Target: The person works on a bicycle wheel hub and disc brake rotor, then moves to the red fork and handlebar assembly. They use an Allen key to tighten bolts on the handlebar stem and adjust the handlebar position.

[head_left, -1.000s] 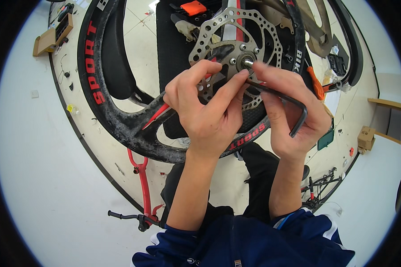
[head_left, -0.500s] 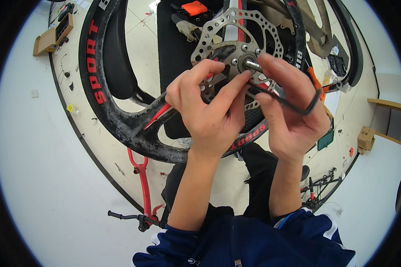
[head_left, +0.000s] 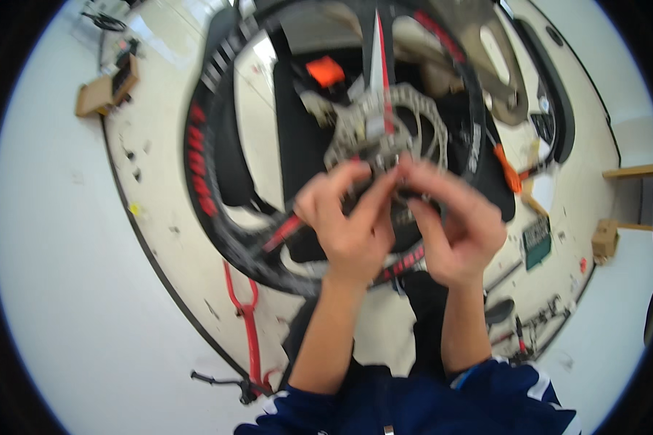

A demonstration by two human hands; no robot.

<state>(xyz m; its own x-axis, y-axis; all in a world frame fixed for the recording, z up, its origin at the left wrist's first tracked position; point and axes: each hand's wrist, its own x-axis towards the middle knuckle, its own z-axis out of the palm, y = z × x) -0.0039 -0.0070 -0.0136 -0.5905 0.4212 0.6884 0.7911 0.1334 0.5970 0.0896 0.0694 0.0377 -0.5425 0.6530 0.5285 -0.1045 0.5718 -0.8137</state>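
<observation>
The black wheel (head_left: 248,254) occupies the upper centre of the frame. Its metal brake disc (head_left: 339,134) sits just above, and partly behind, the left hand (head_left: 352,235) and right hand (head_left: 463,248). Fingers of both hands are curled, tips together over the hub (head_left: 386,155); blur prevents telling whether either grips anything. Upper left: 1 open cardboard box (head_left: 94,99) with a dark item (head_left: 125,78), kind unclear. Right: 1 small brown box (head_left: 604,239), contents hidden.

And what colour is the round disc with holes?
The disc is silvery grey, showing best in the head view.
</observation>
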